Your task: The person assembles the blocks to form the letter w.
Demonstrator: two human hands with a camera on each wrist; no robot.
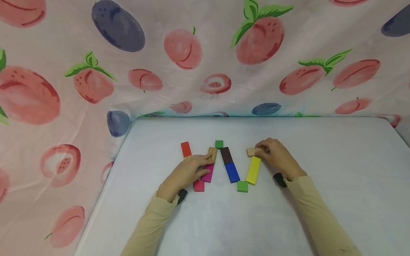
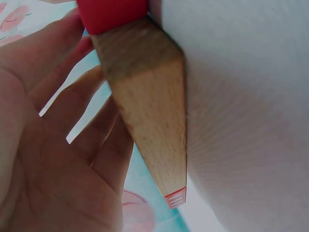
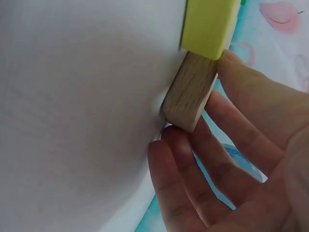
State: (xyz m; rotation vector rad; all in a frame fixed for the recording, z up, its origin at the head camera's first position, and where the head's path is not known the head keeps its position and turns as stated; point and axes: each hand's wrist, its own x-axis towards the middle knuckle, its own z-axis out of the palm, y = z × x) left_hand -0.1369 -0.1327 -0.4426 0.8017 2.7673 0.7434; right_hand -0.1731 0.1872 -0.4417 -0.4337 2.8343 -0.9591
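Coloured wooden blocks lie in a zigzag on the white table. My left hand (image 1: 185, 170) spans its left part, fingers mostly straight, touching the striped wooden block (image 1: 213, 153) and the magenta block (image 1: 207, 173). A plain wood block (image 2: 152, 111) and a red block (image 2: 113, 14) appear beside that hand in the left wrist view. At the zigzag's right end my right hand (image 1: 277, 156) pinches a plain wood block (image 3: 189, 92) between thumb and fingers. That block meets the top of the yellow block (image 1: 253, 170). Part of the left blocks is hidden under my left hand.
Between the hands lie a dark brown block (image 1: 226, 155), a blue block (image 1: 232, 172) and green blocks, one at the top (image 1: 219, 144) and one lower down (image 1: 242, 186). A red block (image 1: 185, 149) stands out at far left. A fruit-patterned cloth (image 1: 192, 81) borders the table.
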